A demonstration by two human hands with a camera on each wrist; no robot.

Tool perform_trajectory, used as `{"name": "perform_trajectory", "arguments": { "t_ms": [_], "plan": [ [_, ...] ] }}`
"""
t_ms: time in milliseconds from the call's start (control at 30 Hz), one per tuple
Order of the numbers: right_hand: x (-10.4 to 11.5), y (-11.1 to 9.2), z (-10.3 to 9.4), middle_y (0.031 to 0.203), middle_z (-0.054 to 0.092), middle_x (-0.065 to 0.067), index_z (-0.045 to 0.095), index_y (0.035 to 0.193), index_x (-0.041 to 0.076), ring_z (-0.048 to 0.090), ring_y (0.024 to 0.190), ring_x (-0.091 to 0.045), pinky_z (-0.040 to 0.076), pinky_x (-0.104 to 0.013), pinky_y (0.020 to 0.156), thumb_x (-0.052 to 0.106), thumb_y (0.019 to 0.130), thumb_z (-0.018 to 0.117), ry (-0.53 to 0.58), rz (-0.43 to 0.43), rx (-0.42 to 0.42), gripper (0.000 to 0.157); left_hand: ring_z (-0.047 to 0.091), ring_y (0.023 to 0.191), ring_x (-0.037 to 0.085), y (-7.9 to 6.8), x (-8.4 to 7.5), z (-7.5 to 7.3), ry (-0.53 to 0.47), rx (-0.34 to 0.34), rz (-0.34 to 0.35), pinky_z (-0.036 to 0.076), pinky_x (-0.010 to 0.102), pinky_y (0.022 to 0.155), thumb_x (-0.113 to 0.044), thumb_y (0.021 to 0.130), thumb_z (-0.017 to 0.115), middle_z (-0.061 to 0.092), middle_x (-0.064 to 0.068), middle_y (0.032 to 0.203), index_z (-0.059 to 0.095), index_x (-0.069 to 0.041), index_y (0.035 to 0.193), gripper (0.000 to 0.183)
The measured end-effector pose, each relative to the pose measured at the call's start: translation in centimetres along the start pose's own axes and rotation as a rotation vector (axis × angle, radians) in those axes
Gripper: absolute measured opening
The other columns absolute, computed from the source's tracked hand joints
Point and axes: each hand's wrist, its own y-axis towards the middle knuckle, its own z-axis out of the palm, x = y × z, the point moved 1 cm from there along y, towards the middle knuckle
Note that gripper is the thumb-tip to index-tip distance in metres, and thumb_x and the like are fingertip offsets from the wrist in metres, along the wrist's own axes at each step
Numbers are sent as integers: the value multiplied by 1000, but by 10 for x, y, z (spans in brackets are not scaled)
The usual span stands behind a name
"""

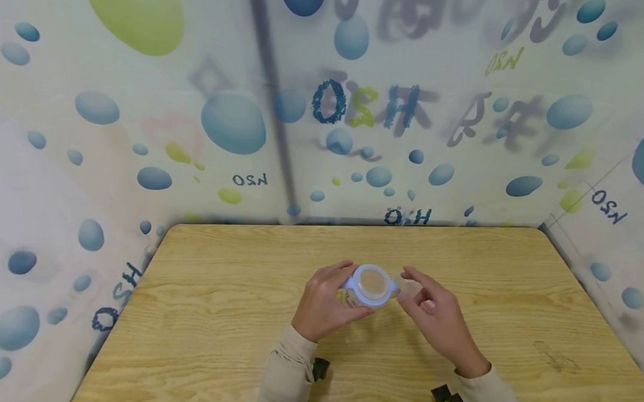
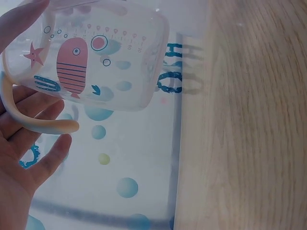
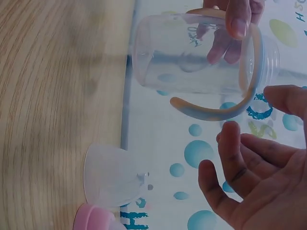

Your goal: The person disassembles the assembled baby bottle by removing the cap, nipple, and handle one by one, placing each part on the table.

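Observation:
A clear baby bottle (image 2: 115, 62) with a pink fish print, a starfish and scale marks has a blue-and-beige handle ring (image 3: 256, 67) around its neck. In the head view its open mouth (image 1: 373, 284) tilts toward the camera. My left hand (image 1: 323, 297) grips the bottle near the neck, thumb on the near side and fingers on the far side. My right hand (image 1: 435, 316) is just right of the bottle, fingers loosely bent, holding nothing. In the right wrist view its fingertips (image 3: 230, 132) are close below the curved handle (image 3: 206, 110).
The right wrist view shows a clear dome-shaped cap (image 3: 108, 175) on the wooden table (image 1: 209, 326), with a pink part (image 3: 91, 218) beside it. A patterned wall sheet (image 1: 229, 49) rises behind the table edge and on both sides.

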Motion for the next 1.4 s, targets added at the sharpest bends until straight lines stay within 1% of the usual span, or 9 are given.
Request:
{"name": "perform_trajectory", "arguments": {
  "t_ms": [267,433,567,700,800,900,1000,1300,1400],
  "plan": [
    [2,0,5,118,70,-5,61,134,3,61,69,-6,46,-45,81,9,92,72,-31,-87,40,44,65,112,29,0,0,1,-6,-4,16,57,45,87,-36,62,95,69,16,121,69,-3,121,72],
    [1,0,7,110,72,-3,65,127,2,64,75,-6,33,-52,93,1,88,73,-57,-129,23,40,65,112,29,0,0,0,3,-1,23,56,45,89,-37,62,95,69,16,121,69,-3,121,73],
    [0,-1,9,114,71,-4,66,125,2,66,77,-5,44,-48,92,-4,86,74,-81,-153,23,41,65,112,30,0,-1,0,10,2,28,56,45,89,-38,62,95,68,17,122,69,-2,121,74],
    [0,0,9,114,71,-5,67,124,3,66,79,-6,57,-35,74,-3,87,72,-93,-172,18,38,65,111,30,0,-2,0,12,6,28,56,45,89,-38,63,95,68,17,122,69,-1,121,74],
    [-1,0,10,112,72,-4,68,122,4,66,79,-6,55,-33,76,-3,87,72,-97,-183,4,35,65,111,30,0,-2,0,14,8,24,56,45,89,-39,62,95,68,17,122,69,-1,121,74],
    [-1,1,10,107,73,-3,70,118,4,66,77,-6,46,-42,88,-3,86,73,-98,-188,-18,34,65,110,30,0,-3,-1,13,10,22,56,45,88,-39,63,95,68,17,123,69,-2,121,74],
    [0,1,9,101,74,-2,71,116,4,67,76,-7,37,-47,90,-4,84,74,-86,-193,-33,32,65,110,30,0,-3,0,14,10,28,57,45,87,-39,63,94,68,18,122,69,-2,121,73],
    [-1,1,9,99,74,1,73,112,5,67,77,-7,53,-28,70,-5,85,73,-73,-222,-48,29,66,109,30,0,-3,0,9,-5,39,57,45,88,-39,62,95,68,16,122,70,-2,120,73],
    [-1,1,8,100,74,0,73,112,4,67,77,-8,54,-26,71,-7,85,72,-58,-243,-61,30,66,109,29,0,-3,0,9,-9,39,56,45,88,-39,62,95,68,16,122,70,-2,120,73]
  ]
}}
